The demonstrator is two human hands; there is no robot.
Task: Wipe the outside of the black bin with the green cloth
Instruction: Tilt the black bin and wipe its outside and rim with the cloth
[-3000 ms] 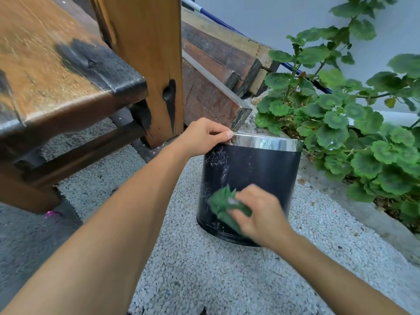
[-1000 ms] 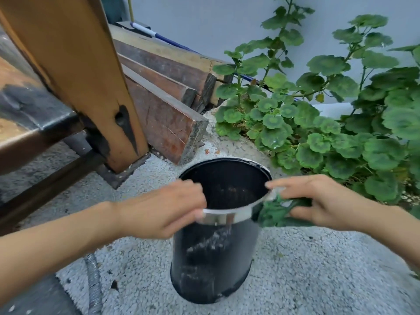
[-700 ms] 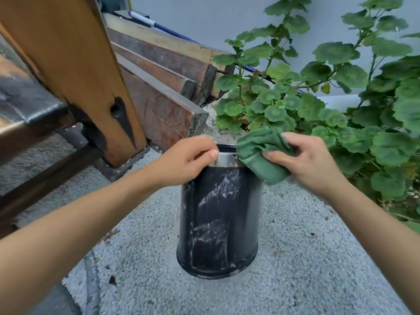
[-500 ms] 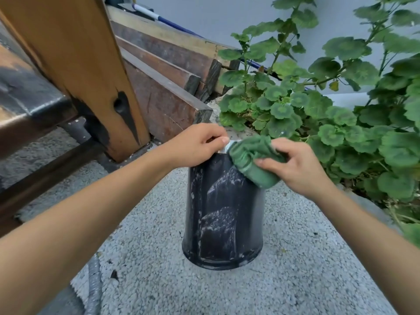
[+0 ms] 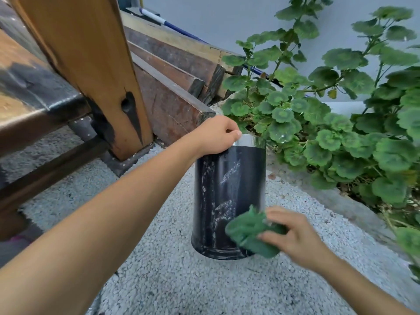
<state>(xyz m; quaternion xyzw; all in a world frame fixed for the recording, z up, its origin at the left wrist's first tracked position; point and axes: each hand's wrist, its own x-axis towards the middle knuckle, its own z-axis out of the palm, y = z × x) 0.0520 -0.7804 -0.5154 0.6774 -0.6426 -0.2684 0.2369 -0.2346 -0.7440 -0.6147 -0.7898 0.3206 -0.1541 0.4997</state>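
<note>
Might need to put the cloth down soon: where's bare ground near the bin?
Bare gravel lies in front of the black bin, between both forearms, and more to its right up to the concrete kerb. Crowded: behind the bin, the plant and stacked timber close in; the bench leg blocks the left.

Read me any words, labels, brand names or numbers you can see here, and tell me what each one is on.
None: no readable text appears anywhere in this view.
The black bin carries only whitish smears and streaks, not lettering; its silver rim band is plain.
The green cloth in the right hand shows no tag.
The wooden beams and the blue-and-white pole bear no markings I can make out.
</note>
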